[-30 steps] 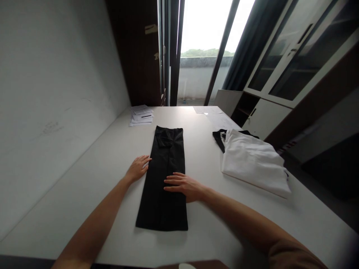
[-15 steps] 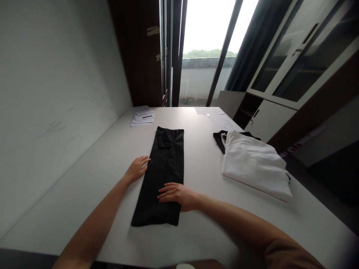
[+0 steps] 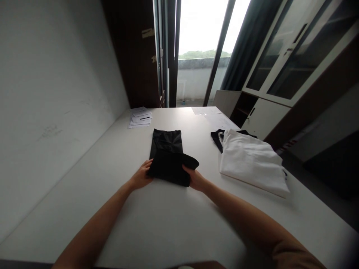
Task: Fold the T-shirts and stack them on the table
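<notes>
A black garment (image 3: 169, 166), which looks like trousers, lies on the white table before me. Its near end is doubled back over its far part, and a crumpled area shows near the top edge. My left hand (image 3: 141, 175) is closed on the left corner of the fold, some fingertips tucked behind the cloth. On the right side my right hand (image 3: 195, 177) grips the turned-up layer, its thumb on top and the other fingers hidden beneath. The right corner of that layer is raised and sticks out past the lower part.
A folded white garment (image 3: 252, 160) rests over a black one (image 3: 215, 140) on the right of the table (image 3: 157, 228). Papers (image 3: 140, 116) are stacked at the far left, more sheets (image 3: 217, 118) at the far right. A wall (image 3: 56, 112) borders the left side.
Both hands have taken hold of the black garment, which lay full length before. Its near end has been folded away from me over the far part. The view has shifted slightly.
</notes>
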